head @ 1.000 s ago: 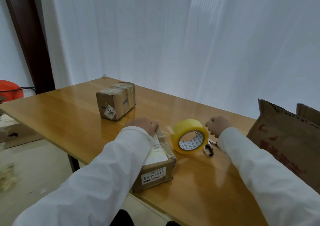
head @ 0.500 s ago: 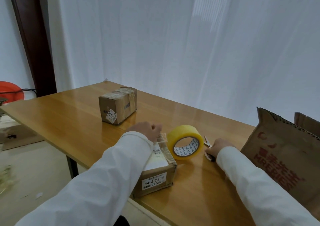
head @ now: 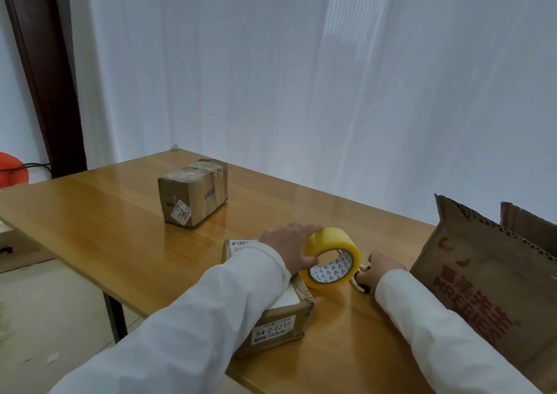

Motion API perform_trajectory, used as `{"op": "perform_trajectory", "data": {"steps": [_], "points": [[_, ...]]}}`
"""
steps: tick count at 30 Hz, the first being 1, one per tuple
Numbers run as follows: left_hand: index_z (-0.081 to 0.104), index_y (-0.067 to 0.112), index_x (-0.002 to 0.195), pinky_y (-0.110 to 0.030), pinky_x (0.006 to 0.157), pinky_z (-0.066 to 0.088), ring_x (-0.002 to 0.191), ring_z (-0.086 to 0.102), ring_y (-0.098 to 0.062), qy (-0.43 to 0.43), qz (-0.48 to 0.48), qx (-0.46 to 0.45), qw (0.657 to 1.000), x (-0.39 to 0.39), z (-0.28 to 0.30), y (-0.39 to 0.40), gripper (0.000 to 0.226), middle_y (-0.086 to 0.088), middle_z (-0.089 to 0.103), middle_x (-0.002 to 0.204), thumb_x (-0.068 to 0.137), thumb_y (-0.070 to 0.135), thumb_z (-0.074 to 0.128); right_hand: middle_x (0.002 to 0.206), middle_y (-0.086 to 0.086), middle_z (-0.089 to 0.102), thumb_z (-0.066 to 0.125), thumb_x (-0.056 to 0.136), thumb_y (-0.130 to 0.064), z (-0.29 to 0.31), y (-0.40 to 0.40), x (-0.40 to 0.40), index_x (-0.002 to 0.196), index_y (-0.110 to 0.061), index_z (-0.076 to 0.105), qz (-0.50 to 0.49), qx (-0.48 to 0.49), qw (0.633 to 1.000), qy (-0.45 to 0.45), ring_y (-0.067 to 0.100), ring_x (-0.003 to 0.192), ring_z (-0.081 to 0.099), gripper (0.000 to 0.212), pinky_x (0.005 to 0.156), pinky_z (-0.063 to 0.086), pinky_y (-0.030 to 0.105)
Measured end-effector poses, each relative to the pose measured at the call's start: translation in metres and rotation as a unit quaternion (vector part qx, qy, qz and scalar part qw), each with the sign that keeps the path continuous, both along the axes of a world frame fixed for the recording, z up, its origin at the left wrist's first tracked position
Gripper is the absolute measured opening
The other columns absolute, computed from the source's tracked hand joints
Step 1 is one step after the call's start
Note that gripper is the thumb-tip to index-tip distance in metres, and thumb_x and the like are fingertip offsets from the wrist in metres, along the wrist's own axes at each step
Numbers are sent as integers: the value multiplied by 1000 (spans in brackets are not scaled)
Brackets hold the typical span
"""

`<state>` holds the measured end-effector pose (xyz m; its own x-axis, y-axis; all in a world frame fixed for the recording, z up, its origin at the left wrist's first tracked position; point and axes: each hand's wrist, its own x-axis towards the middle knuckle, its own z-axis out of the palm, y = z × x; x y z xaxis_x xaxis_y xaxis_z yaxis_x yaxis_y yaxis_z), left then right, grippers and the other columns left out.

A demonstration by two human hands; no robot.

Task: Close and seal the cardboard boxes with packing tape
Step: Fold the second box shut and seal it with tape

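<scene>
The tape roll (head: 331,258) is a wide ring of yellowish translucent packing tape on a white printed core, tilted up on its edge against the right end of the near box (head: 280,315), at the front of the table (head: 114,231). It looks light and rigid, easy to lift with fingers through the core or around the rim; the outer face is slick, and the sticky free end, which cannot be made out here, will likely need picking loose. The left hand (head: 289,249) grips the roll at its left rim, fingers over the top and thumb at the near edge.

The near box is small brown cardboard with a large white label on top and a printed sticker on its front face. It looks stiff but light, so it may slide under the pull of tape and probably needs a hand pressing it down. Its right top edge looks ragged.

The right hand (head: 382,271) curls around the handles of the scissors (head: 360,282) lying just right of the roll; the blades are hidden.

Further back stands a second small box (head: 193,194), already wrapped with tape. A large open box (head: 488,291) with red lettering stands at the right edge, flaps up, still unsealed.
</scene>
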<state>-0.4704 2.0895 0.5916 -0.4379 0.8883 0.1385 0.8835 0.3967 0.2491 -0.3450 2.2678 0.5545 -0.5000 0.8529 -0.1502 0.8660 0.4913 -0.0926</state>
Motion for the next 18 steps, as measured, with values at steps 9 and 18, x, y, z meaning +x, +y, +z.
{"op": "perform_trajectory", "data": {"steps": [9, 18], "points": [[21, 34, 143, -45, 106, 28, 126, 40, -21, -24, 126, 85, 988, -2, -7, 5, 87, 6, 49, 132, 74, 61, 66, 77, 8, 61, 60, 89, -21, 28, 5, 4, 98, -7, 59, -114, -323, 833, 435, 17, 65, 59, 17, 49, 48, 20], [14, 27, 145, -43, 108, 23, 115, 51, -17, -47, 121, 137, 982, 2, -5, 5, 96, 10, 59, 113, 73, 58, 69, 83, 11, 69, 95, 12, -48, 95, -39, 29, 87, -11, 68, 91, -551, 743, 368, 17, 66, 64, 88, 49, 51, 18]]}}
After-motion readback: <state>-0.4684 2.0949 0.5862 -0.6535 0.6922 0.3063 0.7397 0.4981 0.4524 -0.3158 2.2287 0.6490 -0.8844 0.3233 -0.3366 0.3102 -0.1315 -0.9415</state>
